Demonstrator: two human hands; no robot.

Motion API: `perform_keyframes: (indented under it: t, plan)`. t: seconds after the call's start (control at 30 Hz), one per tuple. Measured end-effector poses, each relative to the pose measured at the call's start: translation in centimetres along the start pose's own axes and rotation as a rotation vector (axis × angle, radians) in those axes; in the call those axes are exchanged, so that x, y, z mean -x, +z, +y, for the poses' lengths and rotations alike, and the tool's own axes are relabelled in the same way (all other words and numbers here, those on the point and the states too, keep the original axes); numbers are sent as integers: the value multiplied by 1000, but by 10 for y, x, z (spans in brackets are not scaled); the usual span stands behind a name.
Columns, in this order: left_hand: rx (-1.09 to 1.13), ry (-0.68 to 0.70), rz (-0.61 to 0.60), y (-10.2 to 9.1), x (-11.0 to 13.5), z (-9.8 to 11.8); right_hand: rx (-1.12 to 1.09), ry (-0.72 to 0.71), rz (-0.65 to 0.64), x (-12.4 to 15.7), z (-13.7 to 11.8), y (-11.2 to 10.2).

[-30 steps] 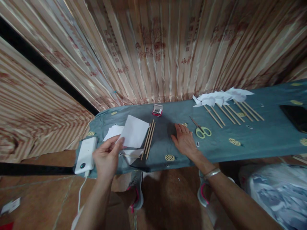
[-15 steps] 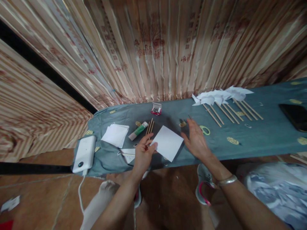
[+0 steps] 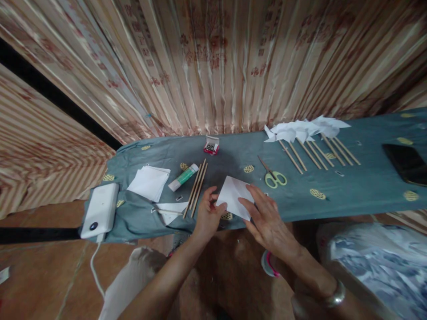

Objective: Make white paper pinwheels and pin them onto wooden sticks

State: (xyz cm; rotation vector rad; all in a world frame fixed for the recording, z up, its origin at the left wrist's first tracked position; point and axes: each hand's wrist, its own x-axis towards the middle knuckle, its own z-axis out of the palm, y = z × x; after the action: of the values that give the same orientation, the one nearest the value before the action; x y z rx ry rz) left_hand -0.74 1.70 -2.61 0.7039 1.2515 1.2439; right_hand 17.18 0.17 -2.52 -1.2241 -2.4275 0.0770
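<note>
A square sheet of white paper (image 3: 233,194) is held between both hands, just above the cloth near its front edge. My left hand (image 3: 211,212) pinches the paper's left corner, thumb on top. At the right corner my right hand (image 3: 263,213) has its thumb and fingers closed around the paper's edge. Scissors with green handles (image 3: 274,178) lie beyond my right hand. Several wooden sticks (image 3: 196,186) lie beside my left hand, with a green and white glue tube (image 3: 183,177) to their left. A small red box of pins (image 3: 211,146) stands open at the back.
Paper pinwheels on sticks (image 3: 307,131) lie in a row at the back right. A stack of white paper (image 3: 149,183) and a paper piece with a white pen-like tool (image 3: 170,212) are left. A white power bank (image 3: 100,209) and a dark phone (image 3: 405,163) lie at opposite ends.
My right hand has moved left from beside the scissors and taken the paper's right corner. The scissors now lie fully in view. My left hand still holds the paper.
</note>
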Motion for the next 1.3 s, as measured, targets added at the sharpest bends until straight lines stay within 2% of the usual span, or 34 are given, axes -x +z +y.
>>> perform_keyframes:
  t: [0.17, 0.4, 0.53, 0.6, 0.67, 0.7, 0.77, 0.83, 0.9, 1.07, 1.17, 1.3]
  plan:
    - [83, -107, -43, 1, 12, 4, 18, -29, 104, -5, 3, 4]
    - [207, -403, -184, 7, 33, 4, 47, -67, 131, -12, 5, 1]
    - [265, -437, -191, 10, 39, 2, -32, -95, 125, -8, -5, 4]
    - [202, -435, -254, 8, 39, 1, -91, -50, 123, -6, -6, 6]
    - [17, -344, -323, 2, 38, 2, -164, 52, 107, -5, -4, 7]
    - [-118, -239, -339, -3, 37, 3, -207, 111, 94, -5, -2, 7]
    - [-441, 102, -297, -13, 32, 6, -298, 215, 74, -5, 2, 7]
    - [-672, 430, -275, -21, 24, 10, -383, 280, 59, -6, 4, 7]
    - [-824, 587, -305, -27, 16, 12, -450, 310, 41, -8, 5, 8]
    - [-1019, 602, -369, -26, -1, 7, -574, 340, -7, -14, 7, 10]
    - [-1055, 583, -356, -23, -8, 6, -629, 437, -37, -19, 10, 8]
    - [-1106, 550, -337, -21, -16, 7, -652, 554, -5, -24, 16, 6]
